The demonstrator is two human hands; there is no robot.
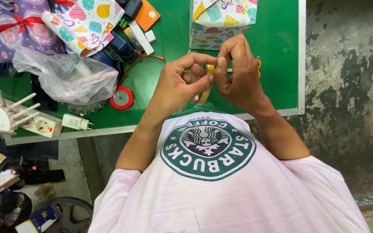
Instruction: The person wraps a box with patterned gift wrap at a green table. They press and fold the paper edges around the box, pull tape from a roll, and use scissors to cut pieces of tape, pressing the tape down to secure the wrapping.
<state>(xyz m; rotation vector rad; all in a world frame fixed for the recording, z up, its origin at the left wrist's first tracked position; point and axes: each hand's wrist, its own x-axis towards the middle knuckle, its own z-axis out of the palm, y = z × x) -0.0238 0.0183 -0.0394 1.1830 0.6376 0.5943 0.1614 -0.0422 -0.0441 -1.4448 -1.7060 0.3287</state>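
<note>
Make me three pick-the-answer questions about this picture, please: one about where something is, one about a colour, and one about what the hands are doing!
1. Where is the wrapped box?
A. on the floor
B. on the table beyond the hands
C. under the plastic bag

2. What colour is the table top?
A. green
B. blue
C. white

3. What are the left hand and right hand doing?
A. resting flat
B. pinching a roll of tape together
C. holding scissors

Answers: B, the box sits just past the fingers; A, its bare surface is green; B, both grips close on the yellowish roll.
</note>
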